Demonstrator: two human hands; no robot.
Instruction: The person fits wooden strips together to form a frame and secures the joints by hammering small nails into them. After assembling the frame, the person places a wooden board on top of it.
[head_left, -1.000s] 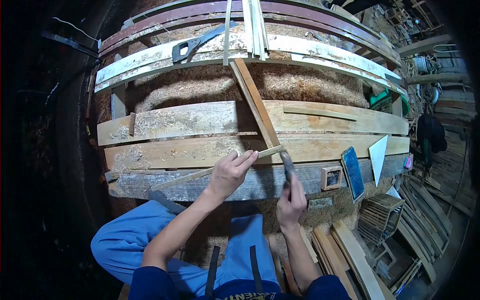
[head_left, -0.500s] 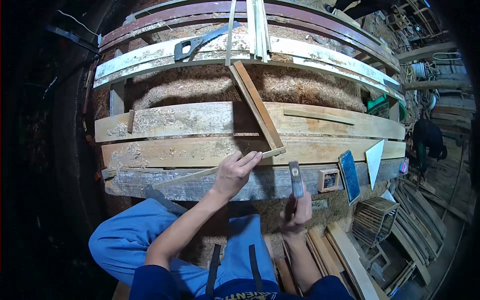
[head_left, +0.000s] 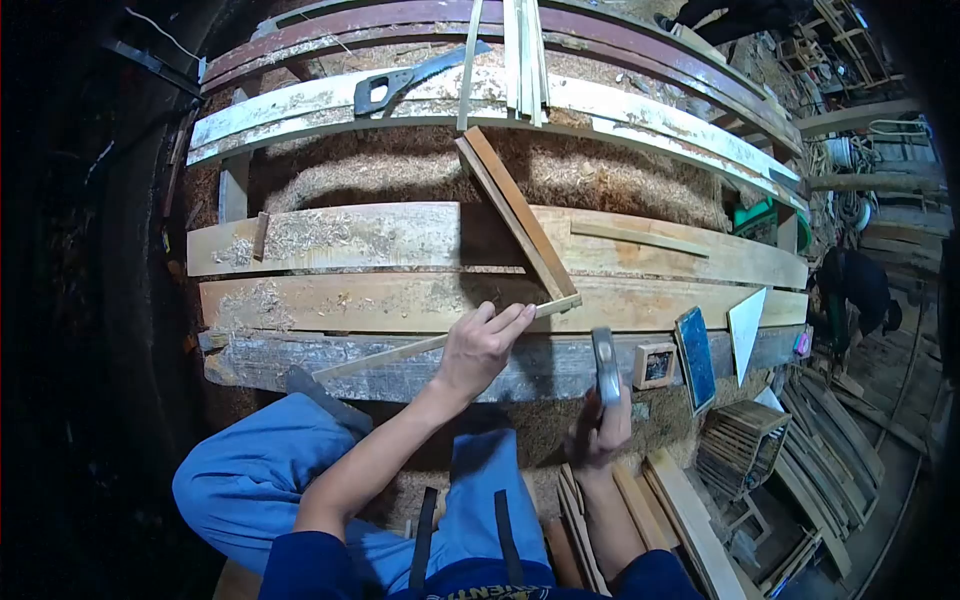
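In my left hand (head_left: 480, 350) is a thin wooden strip (head_left: 385, 357), pinched between the fingers. The strip's right end lies against the near end of a brown board (head_left: 520, 210), which slants across the bench planks (head_left: 400, 300). A paler piece of wood runs along the board's left side. Closed round a hammer (head_left: 606, 368), my right hand (head_left: 603, 430) is to the right of my left hand. The hammer head is raised near the front plank, apart from the strip.
A handsaw (head_left: 400, 82) and thin strips (head_left: 522, 60) rest on the far planks. At the right are a small wooden box (head_left: 655, 366), a blue block (head_left: 696, 358), a white triangle (head_left: 746, 330) and a slatted crate (head_left: 742, 448). Another person (head_left: 855, 290) is at far right.
The hammer and my right hand have shifted slightly right and down. The strip's end and the brown board's near end appear slightly further right.
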